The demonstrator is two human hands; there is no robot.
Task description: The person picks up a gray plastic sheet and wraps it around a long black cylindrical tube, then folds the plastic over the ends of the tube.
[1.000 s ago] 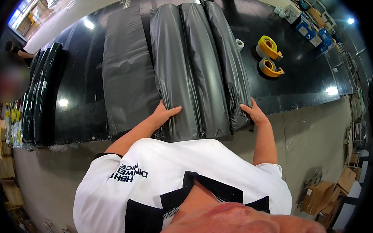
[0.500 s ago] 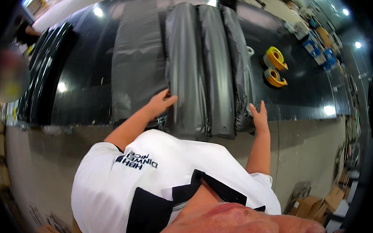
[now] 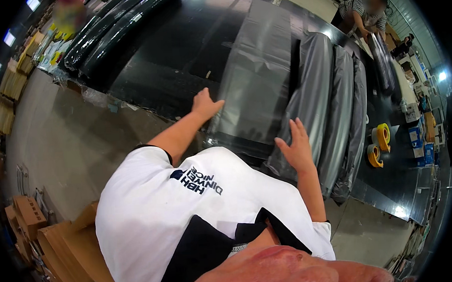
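A flat grey plastic sheet [image 3: 260, 70] lies lengthwise on the black table [image 3: 180, 56], with a glossy dark edge showing at its near end. My left hand [image 3: 206, 106] is beside the sheet's left edge, fingers spread and holding nothing. Three long bundles in grey plastic lie side by side to the right: a near bundle [image 3: 312, 80], a middle bundle [image 3: 338, 102] and a far-right bundle [image 3: 355, 129]. Over the near end of the first of these is my right hand [image 3: 299, 146], open, fingers extended. Whether it touches the plastic, I cannot tell.
Glossy black rolls [image 3: 128, 34] lie at the table's far left. Yellow tape rolls [image 3: 383, 135] sit right of the bundles, near blue boxes [image 3: 421, 143]. At the far right, a person [image 3: 354, 11] has hands at a dark wrapped roll [image 3: 382, 64]. Cardboard cartons [image 3: 73, 246] stand lower left.
My view has swung left, bringing the person at the far right into sight. My left hand has shifted to the sheet's left edge; my right has moved from the rightmost bundle to the first one.
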